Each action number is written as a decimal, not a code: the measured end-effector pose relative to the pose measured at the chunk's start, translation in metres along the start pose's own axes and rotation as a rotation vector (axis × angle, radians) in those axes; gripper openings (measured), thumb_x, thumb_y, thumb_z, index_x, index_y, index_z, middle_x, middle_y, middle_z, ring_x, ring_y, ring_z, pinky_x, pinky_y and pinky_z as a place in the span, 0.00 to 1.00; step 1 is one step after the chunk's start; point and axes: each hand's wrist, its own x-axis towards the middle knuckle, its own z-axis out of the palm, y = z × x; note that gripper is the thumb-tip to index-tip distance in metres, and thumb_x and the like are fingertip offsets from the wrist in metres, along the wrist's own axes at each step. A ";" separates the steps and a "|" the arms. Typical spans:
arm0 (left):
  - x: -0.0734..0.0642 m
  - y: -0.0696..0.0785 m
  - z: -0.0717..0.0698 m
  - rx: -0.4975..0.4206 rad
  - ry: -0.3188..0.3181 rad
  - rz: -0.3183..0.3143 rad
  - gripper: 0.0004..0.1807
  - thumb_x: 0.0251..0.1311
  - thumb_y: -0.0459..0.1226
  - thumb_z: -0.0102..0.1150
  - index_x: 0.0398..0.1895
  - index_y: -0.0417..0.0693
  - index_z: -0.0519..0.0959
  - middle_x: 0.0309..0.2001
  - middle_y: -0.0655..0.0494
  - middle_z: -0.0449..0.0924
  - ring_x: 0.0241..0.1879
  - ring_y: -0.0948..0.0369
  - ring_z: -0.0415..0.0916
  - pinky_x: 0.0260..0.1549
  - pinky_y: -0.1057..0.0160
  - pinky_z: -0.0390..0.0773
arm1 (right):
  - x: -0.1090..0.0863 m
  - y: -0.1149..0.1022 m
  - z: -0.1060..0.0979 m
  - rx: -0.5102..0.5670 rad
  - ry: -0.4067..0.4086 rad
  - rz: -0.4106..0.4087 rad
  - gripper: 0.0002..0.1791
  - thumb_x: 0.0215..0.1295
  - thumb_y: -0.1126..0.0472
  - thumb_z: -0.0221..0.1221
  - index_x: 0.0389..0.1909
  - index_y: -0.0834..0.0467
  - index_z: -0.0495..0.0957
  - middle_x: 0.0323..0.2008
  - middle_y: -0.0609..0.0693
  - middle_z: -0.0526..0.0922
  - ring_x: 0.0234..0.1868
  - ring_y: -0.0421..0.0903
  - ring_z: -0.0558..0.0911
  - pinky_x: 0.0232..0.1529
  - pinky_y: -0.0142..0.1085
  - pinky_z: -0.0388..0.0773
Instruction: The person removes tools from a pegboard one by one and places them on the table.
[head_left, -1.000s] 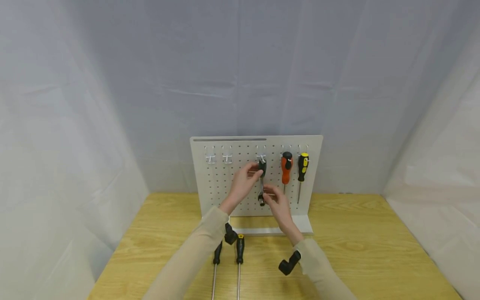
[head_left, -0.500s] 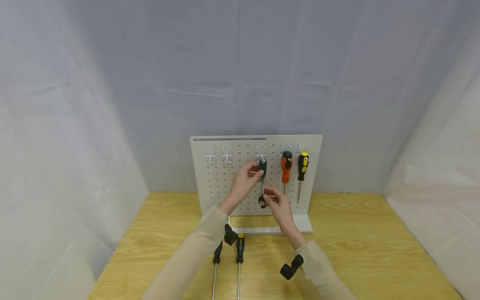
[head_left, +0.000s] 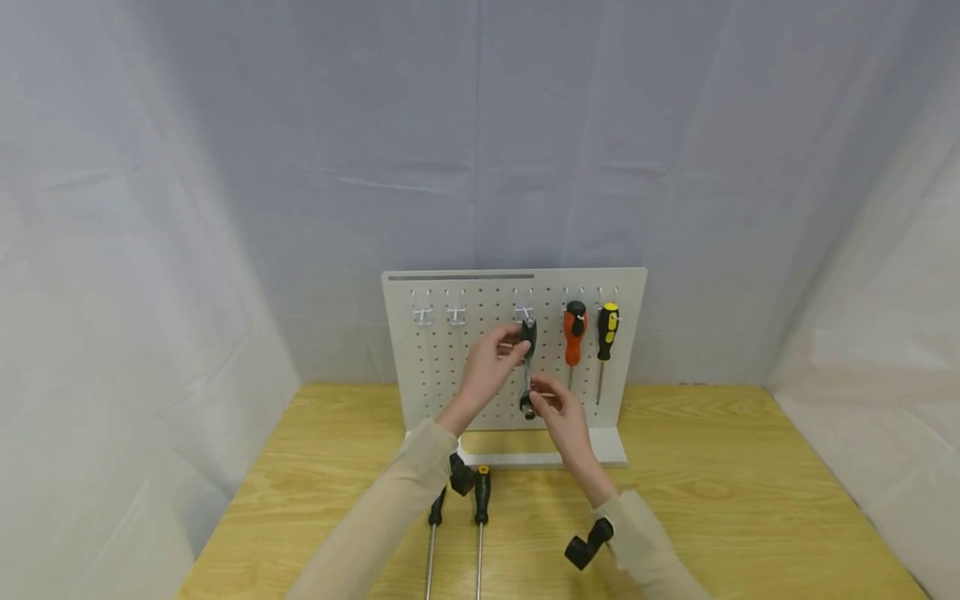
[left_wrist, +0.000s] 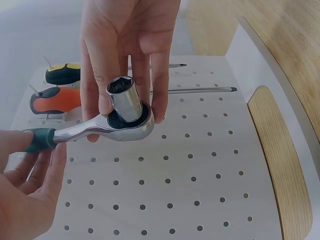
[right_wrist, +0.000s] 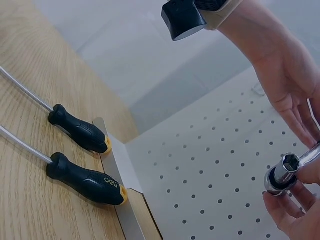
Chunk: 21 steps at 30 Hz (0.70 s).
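Note:
A ratchet wrench (left_wrist: 90,128) with a dark green handle and a shiny socket (left_wrist: 127,102) on its head is held upright in front of the white pegboard (head_left: 442,383). My left hand (head_left: 489,364) grips the handle between thumb and fingers, its top end just below a wire hook (head_left: 523,312). Lower down, my right hand (head_left: 564,417) pinches the ratchet head, thumb on the near side by the socket. In the right wrist view the socket's open end faces the camera.
Right of the wrench hang an orange-and-black screwdriver (head_left: 574,333) and a yellow-and-black screwdriver (head_left: 608,332). Two bare hooks (head_left: 439,315) are at the board's left. Two black-handled screwdrivers (right_wrist: 82,132) lie on the wooden table (head_left: 750,483) in front, partly below the left forearm.
The wrench and both hands have shifted very slightly right and down from the hook. Both hands keep their hold on it, and the other tools stay where they were.

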 end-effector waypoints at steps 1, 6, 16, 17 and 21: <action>0.000 0.000 0.000 0.002 0.001 0.004 0.18 0.71 0.35 0.60 0.60 0.37 0.76 0.52 0.41 0.82 0.48 0.49 0.83 0.43 0.66 0.86 | 0.000 -0.001 0.000 0.002 -0.001 0.004 0.17 0.73 0.66 0.58 0.61 0.63 0.78 0.53 0.62 0.82 0.50 0.54 0.82 0.47 0.29 0.82; -0.004 0.002 0.000 -0.012 -0.008 0.015 0.18 0.71 0.35 0.60 0.59 0.36 0.76 0.52 0.42 0.82 0.48 0.49 0.83 0.43 0.67 0.86 | -0.003 -0.002 -0.002 -0.003 0.001 0.021 0.17 0.74 0.66 0.58 0.61 0.63 0.78 0.54 0.62 0.81 0.52 0.56 0.82 0.47 0.27 0.80; -0.014 0.005 0.000 -0.050 -0.022 -0.009 0.18 0.71 0.36 0.59 0.59 0.35 0.76 0.52 0.41 0.82 0.48 0.48 0.84 0.44 0.66 0.86 | -0.015 -0.007 -0.005 -0.023 0.002 0.016 0.18 0.73 0.67 0.58 0.61 0.66 0.77 0.55 0.63 0.81 0.53 0.58 0.81 0.48 0.27 0.81; -0.015 0.005 0.000 -0.051 -0.022 -0.010 0.18 0.71 0.36 0.60 0.60 0.35 0.76 0.52 0.41 0.82 0.48 0.48 0.84 0.44 0.66 0.86 | -0.016 -0.006 -0.005 -0.020 0.005 0.002 0.18 0.73 0.66 0.59 0.60 0.65 0.77 0.55 0.63 0.81 0.53 0.57 0.81 0.49 0.28 0.81; -0.018 0.004 0.000 -0.069 -0.031 -0.001 0.19 0.71 0.36 0.60 0.60 0.35 0.75 0.53 0.40 0.82 0.49 0.47 0.84 0.45 0.66 0.86 | -0.018 -0.004 -0.006 -0.027 -0.002 -0.027 0.18 0.72 0.66 0.59 0.60 0.65 0.77 0.54 0.63 0.82 0.52 0.58 0.82 0.50 0.30 0.83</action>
